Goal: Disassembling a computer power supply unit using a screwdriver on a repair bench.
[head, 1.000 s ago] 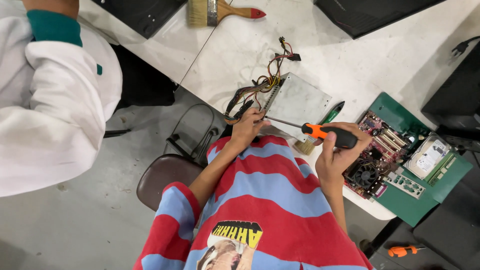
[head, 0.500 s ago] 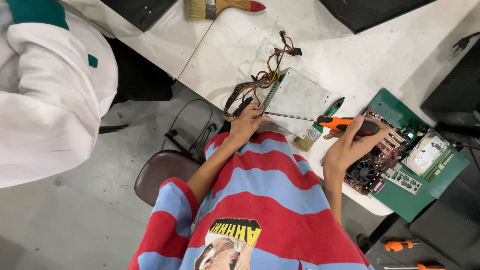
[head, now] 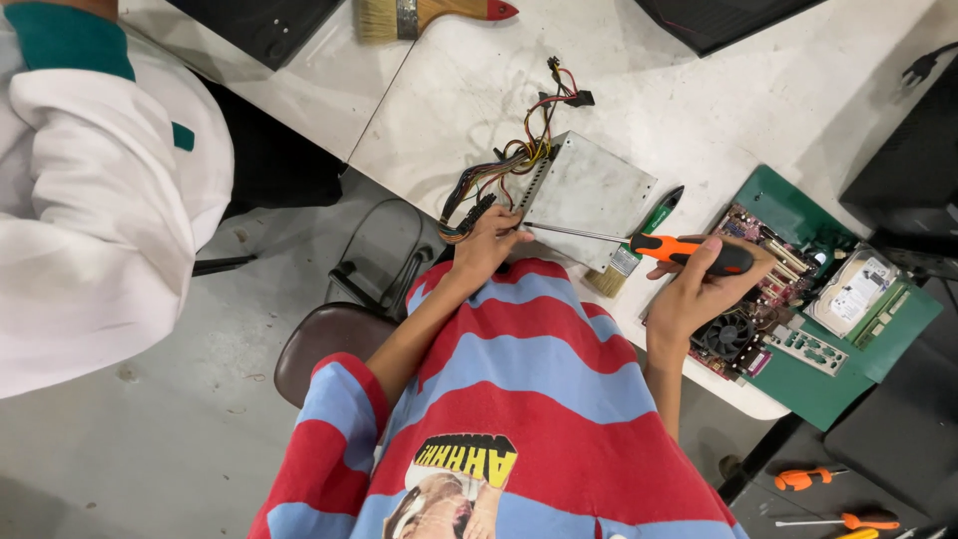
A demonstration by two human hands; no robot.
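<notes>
Right hand (head: 699,289) gripped the orange screwdriver (head: 671,248), shaft tip at the metal box (head: 591,198) mid-frame on the bench (head: 699,110). Left hand (head: 489,240) steadied the box's wired corner, fingers curled. Looked like a screw-driving step; next needs tip seated squarely.

Left hand (head: 486,243): arm bent at the elbow, forearm running up to the counter's near edge, fingers curled, tips pressed down at that edge. Right hand (head: 699,284): forearm nearly vertical in view, wrist bent, fingers wrapped in a closed grip, thumb on top, knuckles toward the counter's right end. Hands well apart, both bare. Short striped sleeves end above the elbows.
</notes>
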